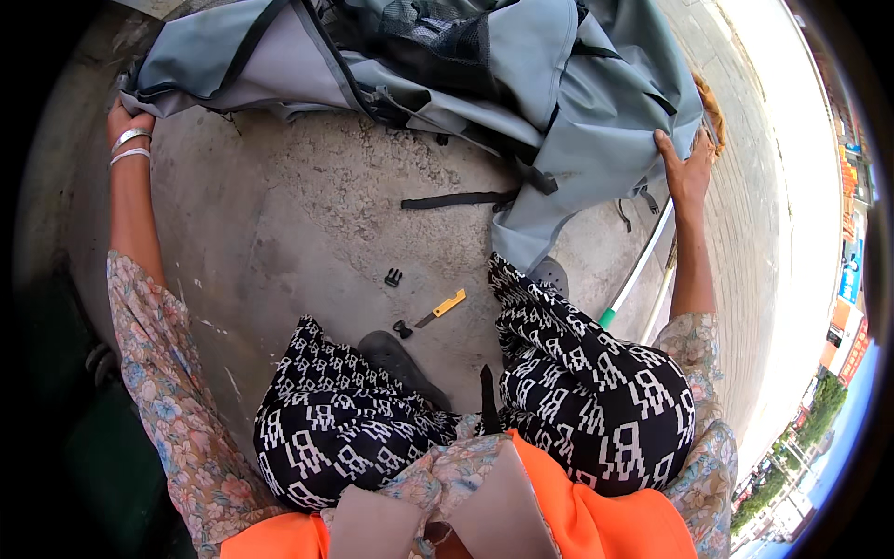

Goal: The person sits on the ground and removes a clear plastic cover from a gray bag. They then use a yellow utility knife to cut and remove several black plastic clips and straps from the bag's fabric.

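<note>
Fabric [526,56], grey, spans between left fingers [122,118] and right fingers [700,151], each gripping one end.

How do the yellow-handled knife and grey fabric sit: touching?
Apart. The head view shows bare concrete between the yellow-handled knife and the grey fabric.

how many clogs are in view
2: the left clog beside the left trouser leg, and the right clog beyond the right trouser leg; both are partly covered.
</note>
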A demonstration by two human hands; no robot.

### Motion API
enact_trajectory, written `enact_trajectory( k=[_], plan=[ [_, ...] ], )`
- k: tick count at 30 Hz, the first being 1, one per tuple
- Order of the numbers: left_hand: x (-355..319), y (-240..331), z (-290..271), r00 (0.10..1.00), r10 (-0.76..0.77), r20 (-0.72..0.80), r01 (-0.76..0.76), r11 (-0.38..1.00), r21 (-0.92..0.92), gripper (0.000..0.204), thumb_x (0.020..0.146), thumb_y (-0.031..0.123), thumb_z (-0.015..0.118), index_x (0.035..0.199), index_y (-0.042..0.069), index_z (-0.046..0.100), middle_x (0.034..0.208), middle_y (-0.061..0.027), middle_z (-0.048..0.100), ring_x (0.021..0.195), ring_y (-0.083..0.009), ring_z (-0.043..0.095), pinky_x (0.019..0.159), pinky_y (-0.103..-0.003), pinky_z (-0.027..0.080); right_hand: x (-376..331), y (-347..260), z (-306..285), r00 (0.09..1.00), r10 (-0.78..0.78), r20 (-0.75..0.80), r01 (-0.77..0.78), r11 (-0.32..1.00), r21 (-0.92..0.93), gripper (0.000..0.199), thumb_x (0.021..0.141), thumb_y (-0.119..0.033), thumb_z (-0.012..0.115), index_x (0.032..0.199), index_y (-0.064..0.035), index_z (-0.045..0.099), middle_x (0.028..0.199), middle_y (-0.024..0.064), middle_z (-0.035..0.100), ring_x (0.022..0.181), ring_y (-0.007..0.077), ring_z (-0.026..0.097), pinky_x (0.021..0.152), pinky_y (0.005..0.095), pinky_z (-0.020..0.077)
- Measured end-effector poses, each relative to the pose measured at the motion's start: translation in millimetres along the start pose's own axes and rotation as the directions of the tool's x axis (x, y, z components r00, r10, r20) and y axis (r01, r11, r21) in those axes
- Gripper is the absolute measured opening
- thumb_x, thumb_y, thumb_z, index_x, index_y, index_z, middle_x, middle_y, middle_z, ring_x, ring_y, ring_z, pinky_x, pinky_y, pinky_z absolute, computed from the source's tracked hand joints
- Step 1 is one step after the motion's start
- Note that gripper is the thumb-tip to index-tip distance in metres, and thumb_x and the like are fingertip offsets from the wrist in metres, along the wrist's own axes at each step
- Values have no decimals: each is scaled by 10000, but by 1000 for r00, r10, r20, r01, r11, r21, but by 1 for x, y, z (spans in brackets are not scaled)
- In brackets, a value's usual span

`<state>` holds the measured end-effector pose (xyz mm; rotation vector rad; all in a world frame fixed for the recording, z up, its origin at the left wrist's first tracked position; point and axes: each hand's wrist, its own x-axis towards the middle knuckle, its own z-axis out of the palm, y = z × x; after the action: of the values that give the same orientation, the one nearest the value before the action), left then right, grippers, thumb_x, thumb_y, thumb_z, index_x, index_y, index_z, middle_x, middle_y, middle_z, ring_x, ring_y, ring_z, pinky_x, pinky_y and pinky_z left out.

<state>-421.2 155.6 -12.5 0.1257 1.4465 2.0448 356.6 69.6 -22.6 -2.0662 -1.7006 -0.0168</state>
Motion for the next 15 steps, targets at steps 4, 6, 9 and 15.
enact_trajectory(
  k=[4, 6, 9, 15],
  plan=[
    [33, 11, -14, 996, 77, 51, -79, 996, 45, 336, 974, 118, 372, 1174, 27, 626, 1232, -122, 618, 1154, -246, 571, 1039, -396, 422, -10, -9, 44, 777, 447, 442, -628, 592, 505, 756, 716, -363, 796, 1287, 16, 476, 1157, 179, 582, 1073, 307, 559, 906, 416, 466],
    [-2, 13, 7, 998, 56, 22, -57, 996, 75, 346, 973, 109, 356, 1177, 23, 622, 1239, -124, 613, 1158, -258, 568, 1041, -397, 420, 14, -1, 60, 753, 473, 458, -657, 504, 560, 656, 721, -248, 791, 1228, 48, 498, 1054, 150, 619, 934, 273, 606, 853, 395, 494],
    [32, 44, 2, 993, 107, 38, -111, 988, 110, 360, 976, 112, 334, 1220, 16, 581, 1277, -143, 584, 1179, -275, 555, 1040, -417, 424, 61, -14, 71, 801, 440, 407, -596, 523, 609, 473, 752, -125, 740, 1136, 64, 538, 958, 134, 636, 821, 239, 624, 771, 347, 519],
    [8, 112, -58, 981, 196, -15, -195, 979, 54, 419, 961, 170, 466, 1344, 1, 456, 1429, -192, 421, 1327, -366, 389, 1114, -540, 291, 117, -206, 20, 844, -321, 430, -146, 633, 760, 403, 861, -173, 663, 1215, -29, 537, 1115, 121, 552, 977, 276, 560, 848, 347, 472]
  ],
)
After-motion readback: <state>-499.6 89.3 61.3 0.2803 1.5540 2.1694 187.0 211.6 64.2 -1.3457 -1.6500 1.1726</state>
